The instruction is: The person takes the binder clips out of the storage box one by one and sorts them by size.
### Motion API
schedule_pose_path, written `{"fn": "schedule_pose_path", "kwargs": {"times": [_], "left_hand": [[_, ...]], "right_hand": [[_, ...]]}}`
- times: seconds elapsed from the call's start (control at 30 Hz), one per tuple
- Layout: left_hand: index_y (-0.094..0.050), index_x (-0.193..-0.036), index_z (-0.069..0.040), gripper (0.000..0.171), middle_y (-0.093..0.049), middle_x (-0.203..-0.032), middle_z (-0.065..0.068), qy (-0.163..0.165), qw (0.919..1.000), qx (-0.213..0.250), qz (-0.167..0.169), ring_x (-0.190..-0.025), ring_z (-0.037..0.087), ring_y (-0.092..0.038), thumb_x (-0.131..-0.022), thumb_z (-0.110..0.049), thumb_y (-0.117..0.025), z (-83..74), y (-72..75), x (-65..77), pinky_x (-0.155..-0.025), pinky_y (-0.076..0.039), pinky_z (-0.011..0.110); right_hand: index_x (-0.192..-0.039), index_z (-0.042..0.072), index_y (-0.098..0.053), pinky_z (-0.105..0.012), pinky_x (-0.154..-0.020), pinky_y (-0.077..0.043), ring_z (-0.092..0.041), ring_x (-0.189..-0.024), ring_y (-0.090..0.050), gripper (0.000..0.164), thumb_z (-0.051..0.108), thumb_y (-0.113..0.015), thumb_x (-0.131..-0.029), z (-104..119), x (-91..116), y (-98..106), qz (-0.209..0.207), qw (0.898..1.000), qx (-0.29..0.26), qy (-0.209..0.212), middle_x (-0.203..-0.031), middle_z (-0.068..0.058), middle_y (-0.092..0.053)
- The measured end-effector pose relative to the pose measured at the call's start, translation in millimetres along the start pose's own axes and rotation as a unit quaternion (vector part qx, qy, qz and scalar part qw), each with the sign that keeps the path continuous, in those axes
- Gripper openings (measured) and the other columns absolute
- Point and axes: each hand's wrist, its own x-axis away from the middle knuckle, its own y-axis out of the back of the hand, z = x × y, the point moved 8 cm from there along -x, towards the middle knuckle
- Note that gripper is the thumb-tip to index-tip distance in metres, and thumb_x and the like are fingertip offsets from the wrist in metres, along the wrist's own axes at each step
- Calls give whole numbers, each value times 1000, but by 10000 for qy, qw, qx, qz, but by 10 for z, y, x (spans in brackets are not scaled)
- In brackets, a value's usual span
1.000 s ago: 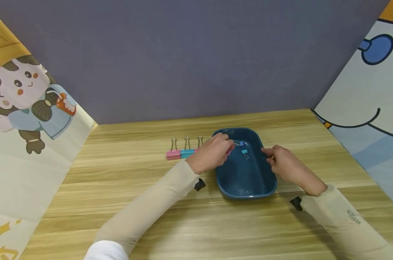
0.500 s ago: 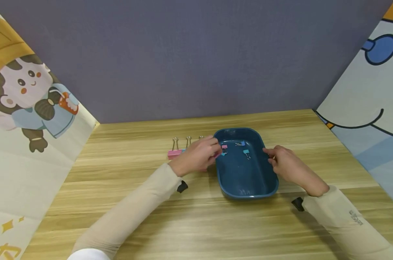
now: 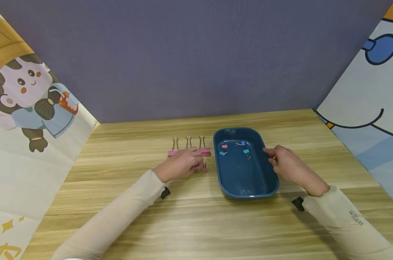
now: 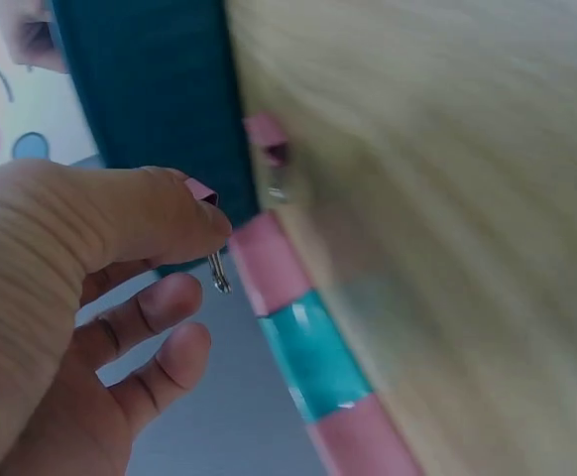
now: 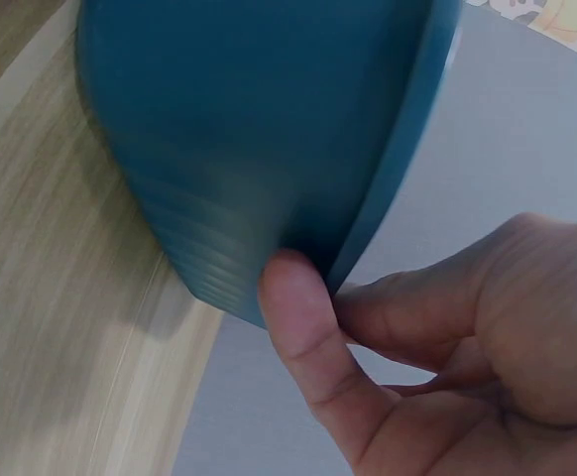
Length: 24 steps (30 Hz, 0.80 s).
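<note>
My left hand (image 3: 180, 164) pinches a small pink binder clip (image 4: 201, 191) between thumb and index finger, its silver handles (image 4: 218, 273) hanging below. Close to the fingertips, another small pink binder clip (image 3: 204, 169) lies on the table. Behind the hand stand large binder clips in a row: a pink one (image 3: 205, 152) at the right end, a teal one (image 4: 316, 355) mostly hidden in the head view, and another pink one (image 3: 172, 153) at the left. My right hand (image 3: 285, 164) pinches the right rim of the dark blue bin (image 5: 259, 119) between thumb and finger.
Inside the bin lie several small clips: a pink one (image 3: 224, 146), a teal one (image 3: 222, 154) beside it, a blue one (image 3: 243, 143) and another teal one (image 3: 246, 151). A grey-purple panel (image 3: 196, 61) closes off the wooden table's (image 3: 183, 224) back edge.
My left hand has moved left and toward me, out from over the bin with the pink clip, uncovering the clips at the bin's left side. The right hand stays on the rim.
</note>
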Motion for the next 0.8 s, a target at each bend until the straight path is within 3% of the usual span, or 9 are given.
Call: {"fn": "schedule_pose_path", "kwargs": {"times": [0.07,0.13,0.37,0.7,0.8], "left_hand": [[-67,-80,-9,9,-63,-76,-2,61,9999,85,108,-79,13,-52,-80,-3,-73,33,-54,31,-77,-45,26],[-67,-80,-11,11,-63,-76,-3,110,9996,171,193,-82,13,-53,-81,-1,-72,65,-101,48,-75,-46,25],[-70,-88,-13,15,-66,-88,-5,353,9972,402,524,-95,14,-56,-85,1,-67,140,-218,79,-83,-46,25],[-68,-95,-11,12,-60,-94,-2,790,9886,1056,726,-86,12,-56,-89,-2,-62,206,-243,123,-76,-46,21],[-66,-93,-10,7,-60,-94,-1,917,9877,1010,758,-84,11,-54,-90,-5,-63,228,-247,132,-72,-46,22]], "right_hand": [[-130,-14,-46,-27,-50,-40,-18,-62,-45,40,-8,-48,-91,-2,2,-1,11,10000,13,-8,-92,-18,-53],[-130,-14,-46,-27,-50,-40,-18,-62,-45,40,-8,-48,-91,0,2,-1,20,10000,16,-13,-93,-18,-53],[-130,-14,-45,-26,-50,-40,-19,-63,-45,40,-9,-48,-91,14,-4,7,15,10000,36,-8,-91,-17,-52],[-131,-14,-45,-26,-50,-38,-18,-62,-44,40,-8,-48,-91,20,-6,5,13,10000,94,2,-90,-17,-52],[-130,-14,-46,-27,-50,-38,-18,-62,-43,40,-8,-49,-91,29,-6,4,8,9999,128,20,-89,-17,-52]]}}
